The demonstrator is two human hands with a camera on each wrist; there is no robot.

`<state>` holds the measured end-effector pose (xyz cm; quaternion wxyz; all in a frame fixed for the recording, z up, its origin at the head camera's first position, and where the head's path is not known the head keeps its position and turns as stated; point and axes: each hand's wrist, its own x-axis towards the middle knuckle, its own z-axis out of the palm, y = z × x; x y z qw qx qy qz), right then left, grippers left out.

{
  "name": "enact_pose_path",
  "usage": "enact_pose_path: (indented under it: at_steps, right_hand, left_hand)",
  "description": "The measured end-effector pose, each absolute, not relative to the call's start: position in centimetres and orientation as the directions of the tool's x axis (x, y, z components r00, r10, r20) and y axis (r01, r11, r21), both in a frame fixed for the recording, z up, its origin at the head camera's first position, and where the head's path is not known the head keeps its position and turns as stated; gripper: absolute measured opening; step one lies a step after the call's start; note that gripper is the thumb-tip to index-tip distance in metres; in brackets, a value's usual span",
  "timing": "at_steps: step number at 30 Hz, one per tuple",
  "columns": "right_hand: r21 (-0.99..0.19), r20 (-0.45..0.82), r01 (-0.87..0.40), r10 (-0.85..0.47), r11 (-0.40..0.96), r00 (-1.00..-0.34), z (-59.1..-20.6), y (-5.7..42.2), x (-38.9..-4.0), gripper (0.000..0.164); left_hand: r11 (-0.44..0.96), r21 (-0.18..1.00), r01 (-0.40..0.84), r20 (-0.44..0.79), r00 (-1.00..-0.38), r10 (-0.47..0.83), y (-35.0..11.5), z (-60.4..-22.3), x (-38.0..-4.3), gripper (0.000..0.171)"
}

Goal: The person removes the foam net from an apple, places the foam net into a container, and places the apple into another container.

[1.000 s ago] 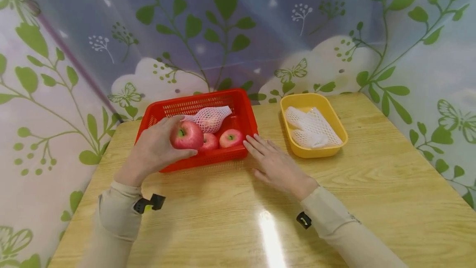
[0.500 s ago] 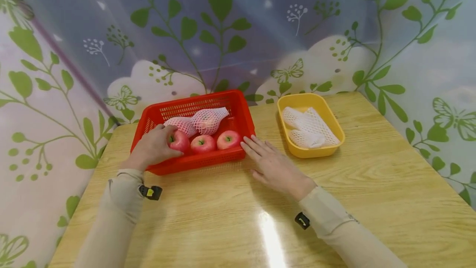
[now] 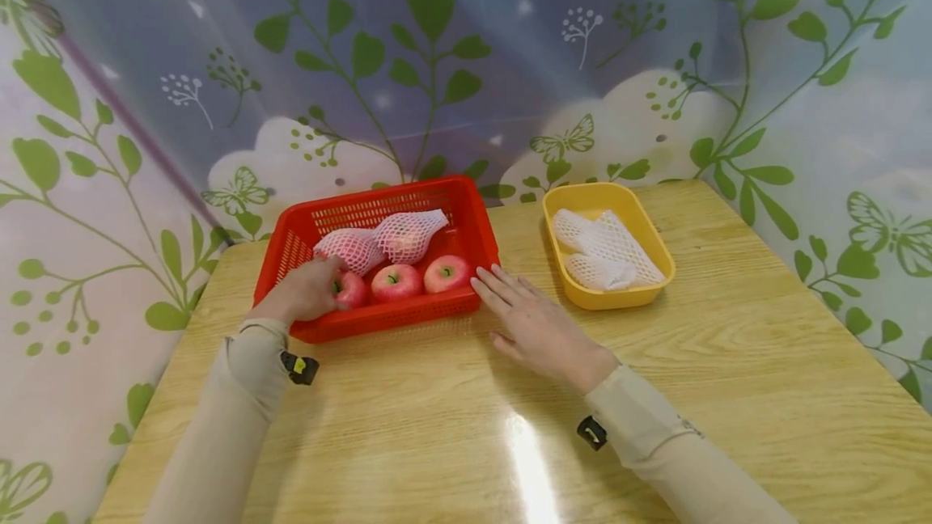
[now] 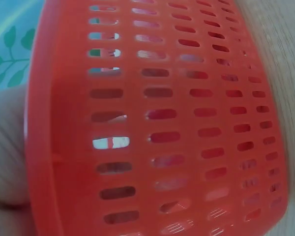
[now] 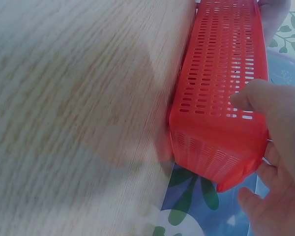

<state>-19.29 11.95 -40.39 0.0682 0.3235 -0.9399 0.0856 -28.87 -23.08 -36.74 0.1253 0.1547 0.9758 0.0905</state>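
A red slotted plastic basket holds three bare apples along its front wall. Behind these lie two apples in white foam net sleeves, one at left and one at right. Inside the front left corner my left hand holds the leftmost bare apple, its fingers curled over the fruit and partly covering it. The middle apple and the right apple sit beside it. My right hand rests with fairly straight fingers against the basket's front right corner. The basket wall mostly fills the left wrist view.
A yellow plastic tub with several white foam net sleeves stands right of the basket. Both containers are near the back of the wooden table, against a leaf-printed backdrop.
My left hand has lowered the bare apple from above the basket into its front left corner, then shifted slightly further down. The right hand has stayed at the basket's corner.
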Motion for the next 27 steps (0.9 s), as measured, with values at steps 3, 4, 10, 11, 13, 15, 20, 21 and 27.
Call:
enact_pose_path:
  at_steps: [3, 4, 10, 11, 13, 15, 20, 21, 27]
  right_hand:
    - [-0.121, 0.191, -0.622, -0.597, 0.774, -0.78, -40.3, 12.0, -19.4, 0.079]
    - [-0.121, 0.193, -0.623, -0.597, 0.773, -0.779, -40.3, 12.0, -19.5, 0.079]
    - [-0.106, 0.209, -0.624, -0.596, 0.774, -0.775, -40.4, 12.1, -19.4, 0.079]
    - [-0.104, 0.211, -0.625, -0.596, 0.774, -0.774, -40.4, 12.1, -19.3, 0.079]
    - [-0.105, 0.21, -0.625, -0.597, 0.774, -0.774, -40.7, 12.0, -19.1, 0.079]
    - [-0.109, 0.215, -0.624, -0.594, 0.774, -0.775, -40.8, 12.0, -18.9, 0.079]
    - [-0.107, 0.238, -0.626, -0.591, 0.773, -0.771, -40.8, 12.2, -18.9, 0.079]
    - [-0.107, 0.242, -0.627, -0.592, 0.771, -0.769, -40.8, 12.3, -18.9, 0.079]
    - [-0.11, 0.246, -0.637, -0.6, 0.763, -0.761, -40.7, 12.1, -19.0, 0.079]
  left_hand:
    - [0.937, 0.219, 0.273, -0.238, -0.916, 0.323, -23.0, -36.7, -29.2, 0.057]
    - [0.937, 0.219, 0.273, -0.244, -0.914, 0.323, -22.9, -36.7, -29.3, 0.056]
    - [0.938, 0.238, 0.251, -0.281, -0.907, 0.314, -23.0, -36.3, -29.2, 0.063]
    - [0.94, 0.234, 0.249, -0.281, -0.908, 0.311, -23.0, -36.1, -29.0, 0.067]
    - [0.941, 0.229, 0.25, -0.268, -0.913, 0.308, -23.1, -35.7, -28.7, 0.074]
    - [0.942, 0.222, 0.25, -0.249, -0.92, 0.303, -23.2, -34.9, -28.5, 0.079]
    - [0.931, 0.212, 0.298, -0.181, -0.924, 0.337, -23.3, -31.6, -28.9, 0.071]
    - [0.926, 0.208, 0.316, -0.166, -0.921, 0.352, -23.3, -30.9, -29.1, 0.07]
    - [0.933, 0.161, 0.322, -0.18, -0.92, 0.349, -23.4, -29.0, -30.8, 0.069]
